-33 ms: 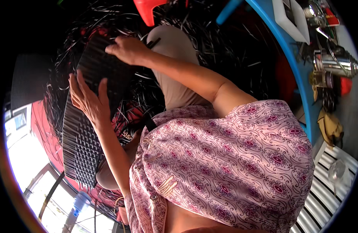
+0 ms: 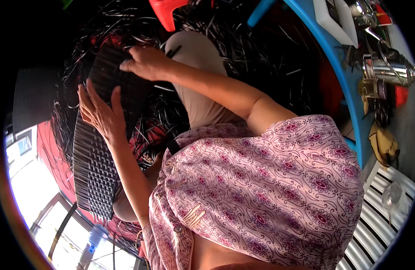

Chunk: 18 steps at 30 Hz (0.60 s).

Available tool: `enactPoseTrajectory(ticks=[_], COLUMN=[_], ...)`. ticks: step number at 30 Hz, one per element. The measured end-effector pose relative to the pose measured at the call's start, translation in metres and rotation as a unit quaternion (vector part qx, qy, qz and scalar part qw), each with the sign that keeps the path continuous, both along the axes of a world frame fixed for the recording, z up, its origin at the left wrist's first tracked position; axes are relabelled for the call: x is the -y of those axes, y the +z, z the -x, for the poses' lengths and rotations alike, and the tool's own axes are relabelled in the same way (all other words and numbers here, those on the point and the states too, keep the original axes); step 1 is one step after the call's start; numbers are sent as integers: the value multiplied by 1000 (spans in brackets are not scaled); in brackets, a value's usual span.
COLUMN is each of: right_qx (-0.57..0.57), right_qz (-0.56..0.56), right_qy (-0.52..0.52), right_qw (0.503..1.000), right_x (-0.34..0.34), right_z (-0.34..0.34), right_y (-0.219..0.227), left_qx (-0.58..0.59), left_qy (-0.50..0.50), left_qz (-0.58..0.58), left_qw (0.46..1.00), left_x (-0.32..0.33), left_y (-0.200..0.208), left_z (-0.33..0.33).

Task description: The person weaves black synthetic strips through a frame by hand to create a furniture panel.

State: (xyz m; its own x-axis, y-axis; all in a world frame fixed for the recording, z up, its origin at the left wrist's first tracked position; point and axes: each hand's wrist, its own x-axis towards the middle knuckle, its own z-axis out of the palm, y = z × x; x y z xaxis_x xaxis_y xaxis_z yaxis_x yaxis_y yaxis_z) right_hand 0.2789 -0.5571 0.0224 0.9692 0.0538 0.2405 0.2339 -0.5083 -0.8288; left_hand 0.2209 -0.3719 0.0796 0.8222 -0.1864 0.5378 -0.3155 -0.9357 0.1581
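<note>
The person's left hand [image 2: 100, 114] reaches up from below at left of centre, fingers spread and thumb held well apart, over the black woven panel [image 2: 97, 180], which runs from upper left to lower left of the frame. The right hand [image 2: 146, 63] comes across from the right, fingers curled over the panel's upper end; whether it pinches a strand cannot be told. Markings on a red item [image 2: 383, 15], upper right, are too small to read.

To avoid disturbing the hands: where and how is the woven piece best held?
Probably by the lower end of the woven piece, coming from the person's left: its left edge lies bare there, while the left hand and right hand are farther up.
</note>
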Motion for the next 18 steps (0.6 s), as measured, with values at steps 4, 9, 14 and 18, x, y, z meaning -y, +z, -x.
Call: enactPoseTrajectory(ticks=[4,9,14,18], right_qx=[80,-71,-129,-224], right_qz=[-123,-152,141,332], right_qy=[-108,-325,-409,-334], right_qw=[983,931,892,853], right_x=[91,301,521,574], right_z=[26,14,57,98], right_y=[29,-105,-310,-355], left_qx=[-3,-8,-32,-57], left_qy=[98,91,77,47], left_qz=[-125,-136,-118,-57], left_qw=[987,987,989,996], left_x=[11,4,-13,-22], left_y=[-27,-24,-33,-36], left_z=[-36,-40,-31,-26])
